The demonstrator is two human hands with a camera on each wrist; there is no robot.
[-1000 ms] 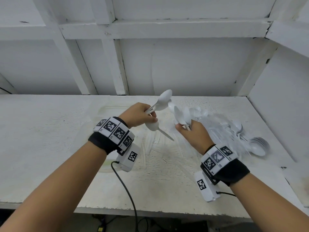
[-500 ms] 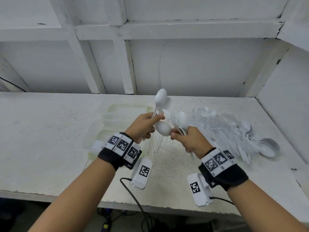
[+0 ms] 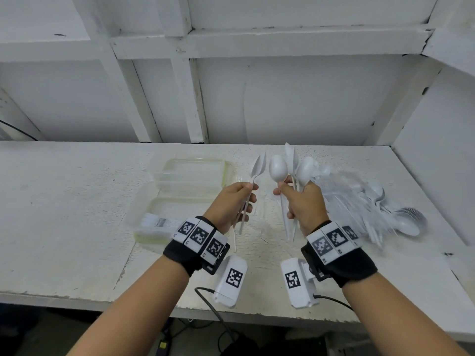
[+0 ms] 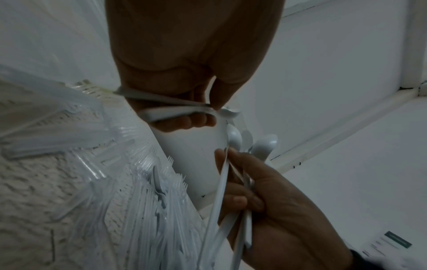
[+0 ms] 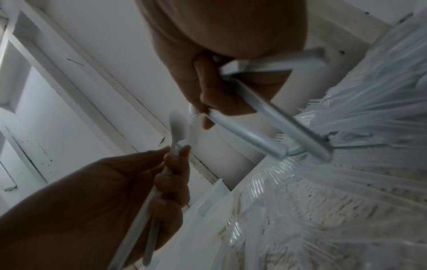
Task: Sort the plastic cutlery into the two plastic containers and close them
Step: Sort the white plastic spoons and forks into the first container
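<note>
centre of the head view: left hand curls around two white spoons, right hand grips a bunch of spoons. open clear containers sit left of centre, cutlery pile at right.

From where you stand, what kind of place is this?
Likely a bare workshop or storage nook, not a kitchen: a rough white-painted bench set against a white wall with exposed framing beams, holding only a heap of plastic cutlery and clear containers.
</note>
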